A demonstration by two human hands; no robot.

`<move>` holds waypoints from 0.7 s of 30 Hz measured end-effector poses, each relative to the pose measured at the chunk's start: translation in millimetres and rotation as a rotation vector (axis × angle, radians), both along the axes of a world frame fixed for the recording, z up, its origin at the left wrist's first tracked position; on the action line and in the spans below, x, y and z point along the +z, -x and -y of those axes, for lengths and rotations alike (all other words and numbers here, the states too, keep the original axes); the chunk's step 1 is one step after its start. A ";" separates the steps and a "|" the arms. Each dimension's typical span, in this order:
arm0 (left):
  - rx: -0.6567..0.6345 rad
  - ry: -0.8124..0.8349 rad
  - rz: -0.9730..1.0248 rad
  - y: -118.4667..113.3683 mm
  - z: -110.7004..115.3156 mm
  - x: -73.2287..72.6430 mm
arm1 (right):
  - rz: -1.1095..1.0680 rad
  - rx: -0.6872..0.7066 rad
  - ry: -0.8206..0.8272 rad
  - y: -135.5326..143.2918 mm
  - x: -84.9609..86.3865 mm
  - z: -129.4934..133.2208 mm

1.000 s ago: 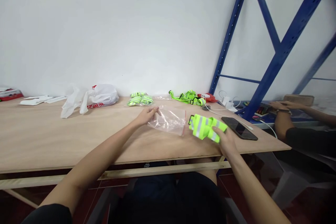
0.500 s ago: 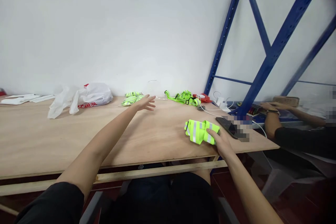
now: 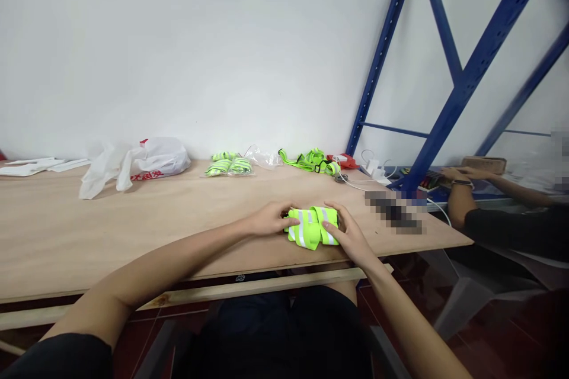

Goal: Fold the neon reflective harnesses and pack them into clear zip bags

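Observation:
A folded bundle of neon-yellow reflective strap (image 3: 311, 227) is between my two hands, close to the table's front edge. My left hand (image 3: 274, 218) grips its left end, thumb on top and fingers behind. On the right end my right hand (image 3: 349, 231) is closed, its thumb lying over the strap. Farther back, packed yellow reflective bundles (image 3: 229, 166) lie in clear bags by the wall. A crumpled clear plastic bag (image 3: 265, 157) sits just right of them, and a loose yellow strap with black buckles (image 3: 311, 161) lies farther right.
White plastic bags (image 3: 160, 159) and flat white sheets (image 3: 38, 166) lie at the back left of the wooden table (image 3: 146, 228). At right are a red packet (image 3: 349, 161), white cables, a blurred dark object and a blue rack post (image 3: 438, 124). Another person's arms (image 3: 462, 180) show beyond.
My left hand has come back from the bagged bundles and closed on the strap bundle's left end. My right hand has moved left with the bundle. The clear bag is now more visible.

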State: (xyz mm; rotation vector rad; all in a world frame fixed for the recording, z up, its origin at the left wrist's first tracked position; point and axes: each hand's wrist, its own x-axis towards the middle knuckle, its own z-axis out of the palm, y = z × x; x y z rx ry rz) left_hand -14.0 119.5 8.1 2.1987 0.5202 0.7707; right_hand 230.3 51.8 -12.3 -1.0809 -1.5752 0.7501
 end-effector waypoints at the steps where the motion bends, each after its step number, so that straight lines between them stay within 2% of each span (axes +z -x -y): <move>1: 0.032 -0.003 0.022 -0.3 1.1 -1.2 | 0.002 0.000 -0.029 1.3 -1.9 0.0; 5: 0.180 0.106 0.096 2.5 -1.7 -4.1 | 0.021 0.019 -0.089 0.9 -4.7 2.8; 10: 0.170 0.154 0.167 6.8 -1.9 -2.6 | 0.304 0.033 -0.268 -0.4 2.2 8.8; 12: 0.150 0.160 0.183 8.8 -3.0 -1.9 | 0.320 -0.018 -0.284 -1.4 4.0 8.6; 17: 0.172 0.183 0.222 15.6 -15.7 -1.1 | 0.136 -0.301 -0.154 -15.0 3.3 2.5; 21: 0.211 0.174 0.275 20.7 -27.4 1.1 | -0.040 -0.328 -0.013 -26.2 1.6 -4.3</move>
